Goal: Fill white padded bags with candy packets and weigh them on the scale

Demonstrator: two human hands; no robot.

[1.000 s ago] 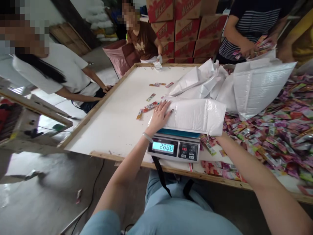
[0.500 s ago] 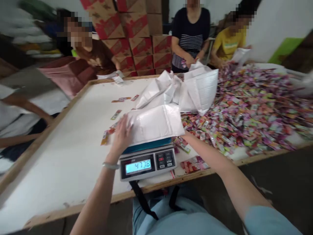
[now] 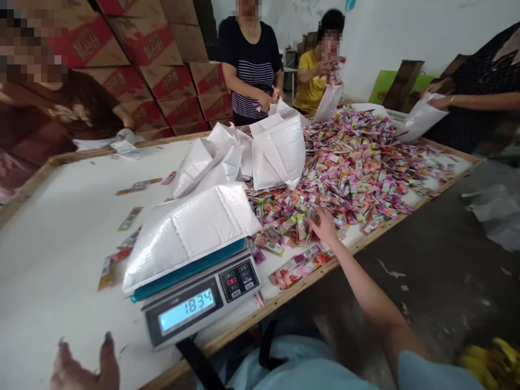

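Observation:
A white padded bag [image 3: 195, 222] lies on the teal tray of a digital scale [image 3: 203, 298], whose display reads 1834. My left hand [image 3: 87, 365] is low at the left edge of the view, over the white table, with fingers apart and nothing in it. At the near edge of a large heap of small colourful packets [image 3: 357, 168], my right hand [image 3: 324, 226] reaches in with fingers curled at a packet; what it grips is too small to make out. More white padded bags [image 3: 280, 146] stand open behind the scale.
The white table [image 3: 60, 244] has a raised wooden rim [image 3: 179, 374]. Loose packets [image 3: 130, 218] lie left of the scale, and a row of packets [image 3: 300, 265] to its right. Several people stand around the far side, some holding bags. Cartons [image 3: 166, 76] are stacked behind.
Both hands have let go of the white bag, which now rests on the scale. My left hand moved down and left, my right hand to the packets. The view turned right; the reading changed.

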